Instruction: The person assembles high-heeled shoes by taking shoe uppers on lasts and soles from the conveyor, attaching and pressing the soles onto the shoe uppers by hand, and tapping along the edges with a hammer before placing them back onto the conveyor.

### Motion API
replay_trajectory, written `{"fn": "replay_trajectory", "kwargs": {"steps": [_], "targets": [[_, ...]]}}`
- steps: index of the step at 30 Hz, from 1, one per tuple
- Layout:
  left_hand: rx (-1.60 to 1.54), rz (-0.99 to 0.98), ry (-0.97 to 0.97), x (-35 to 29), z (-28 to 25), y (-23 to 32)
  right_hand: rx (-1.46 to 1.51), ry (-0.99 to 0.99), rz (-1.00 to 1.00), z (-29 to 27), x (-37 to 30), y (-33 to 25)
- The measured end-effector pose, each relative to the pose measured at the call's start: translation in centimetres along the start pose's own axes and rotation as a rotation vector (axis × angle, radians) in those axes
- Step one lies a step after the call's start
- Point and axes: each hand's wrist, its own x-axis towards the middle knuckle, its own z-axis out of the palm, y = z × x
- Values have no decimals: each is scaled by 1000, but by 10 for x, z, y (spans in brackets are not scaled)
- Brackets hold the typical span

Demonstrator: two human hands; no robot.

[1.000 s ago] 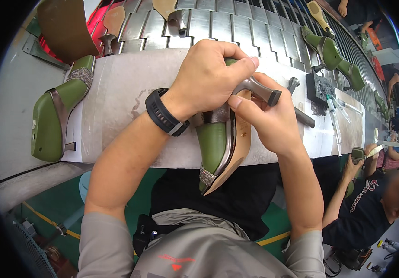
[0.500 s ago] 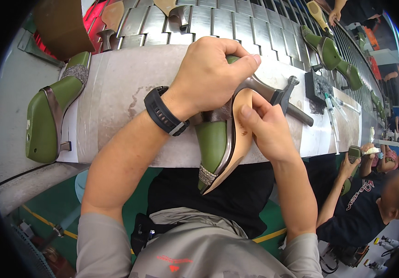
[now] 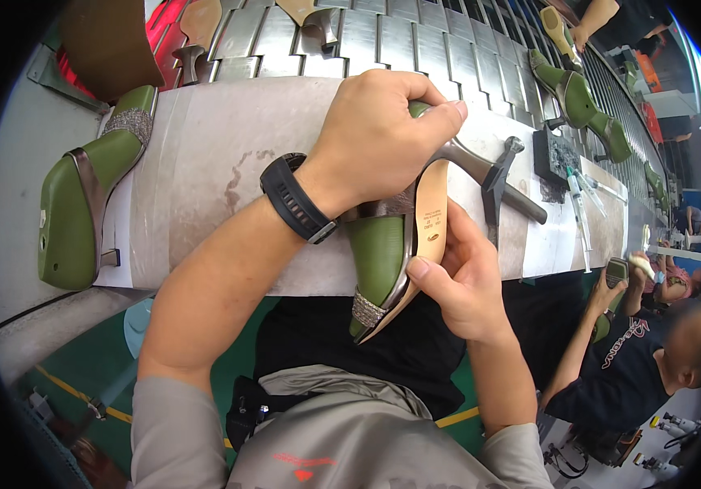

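A green high-heeled shoe on its last (image 3: 376,251) tilts toe-down over the bench edge, its tan sole facing right. A glittery band crosses its toe, and a dark metallic strap runs along its side. My left hand (image 3: 383,134), with a black watch on the wrist, is closed around the back part near the heel and hides much of it. At the sole's right edge, my right hand (image 3: 471,281) grips the forepart, thumb pressed on the edge of the sole and fingers curled behind. A hammer (image 3: 494,189) lies just right of the shoe's heel.
Another green shoe on a last (image 3: 81,212) rests at the bench's left end. Right of the hammer sit a dark block (image 3: 555,159) and several syringes (image 3: 585,208). Beyond the bench runs a slatted metal conveyor (image 3: 383,45) carrying shoe parts. A co-worker (image 3: 635,359) handles a shoe at right.
My right hand has slid down the sole toward the toe, uncovering printed marks. The sole has turned slightly, while my left hand keeps its hold and shifts slightly right.
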Motion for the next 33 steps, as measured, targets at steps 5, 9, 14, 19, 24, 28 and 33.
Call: {"fn": "replay_trajectory", "kwargs": {"steps": [5, 9, 14, 19, 24, 28, 33], "targets": [[66, 142, -103, -1, -14, -6, -141, 105, 7, 2, 33, -14], [42, 74, -141, -10, -48, 1, -142, 146, -104, 7, 45, -19], [123, 60, 199, -100, -67, 2, -828, 64, -276, -22, 31, -42], [355, 267, -25, -135, -69, 17, -975, -142, -572, -33, 32, -41], [479, 395, -136, -131, -67, 16, -1026, -199, -573, -32, 33, -40], [498, 431, -119, -133, -69, 12, -1027, -111, -528, -14, 33, -43], [483, 417, -98, -133, -66, 12, -1011, -171, -509, -18, 42, -47]]}}
